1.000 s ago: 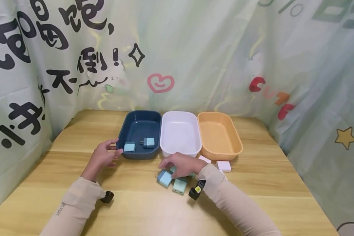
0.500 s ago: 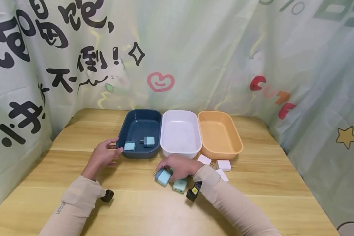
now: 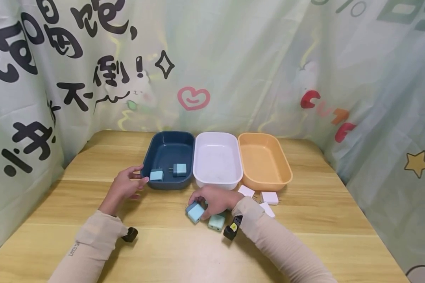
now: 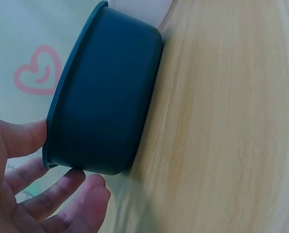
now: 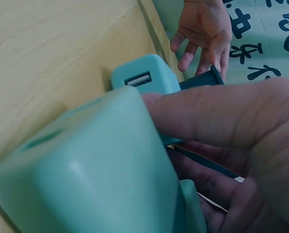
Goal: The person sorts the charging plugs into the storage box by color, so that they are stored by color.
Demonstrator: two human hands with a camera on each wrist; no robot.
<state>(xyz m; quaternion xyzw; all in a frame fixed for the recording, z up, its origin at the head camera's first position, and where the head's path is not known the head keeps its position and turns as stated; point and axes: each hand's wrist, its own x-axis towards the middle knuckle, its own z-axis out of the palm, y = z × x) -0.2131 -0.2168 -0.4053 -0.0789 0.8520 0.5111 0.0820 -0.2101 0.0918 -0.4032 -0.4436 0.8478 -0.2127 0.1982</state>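
Observation:
Two trays' width apart at the front, both hands work near the tabletop. My right hand (image 3: 214, 199) pinches a two-tone blue charger plug (image 3: 195, 212) between thumb and fingers; its USB port faces the wrist in the right wrist view, where the same charger plug (image 5: 144, 73) stands beyond a large mint-green charger (image 5: 101, 165). That mint charger (image 3: 217, 222) lies beside the hand, and more mint pieces are partly hidden under it. My left hand (image 3: 124, 184) holds the near-left corner of the navy tray (image 4: 101, 92), thumb at the rim, fingers along the outer wall. Two blue chargers (image 3: 179, 169) lie inside.
A white tray (image 3: 217, 179) and an orange tray (image 3: 267, 182) stand in a row right of the navy one. Several white chargers (image 3: 269, 198) lie before the orange tray. A printed curtain (image 3: 255, 70) hangs behind the wooden table (image 3: 170, 247).
My right hand has shifted slightly left and closed on the blue charger, which has moved a little left and turned slightly. More of the white chargers shows. The left hand stays at the navy tray.

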